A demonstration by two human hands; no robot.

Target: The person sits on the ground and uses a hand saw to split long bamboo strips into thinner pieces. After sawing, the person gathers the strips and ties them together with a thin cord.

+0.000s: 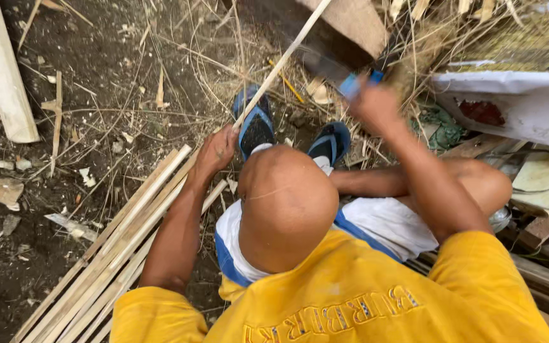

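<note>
Between the hands, shaving underway: left hand (216, 151) pinches the bamboo strip (284, 60), right hand (374, 105) fists the blue-handled blade (335, 71); next stroke probably needs steady pull.

I see a yellow short-sleeved shirt (351, 298) with stitched lettering across the near edge. White shorts (382, 222) carry a blue stripe. Blue sandals (257, 124) cover both feet at the far side. The arms are bare, and the hands wear no gloves.
</note>
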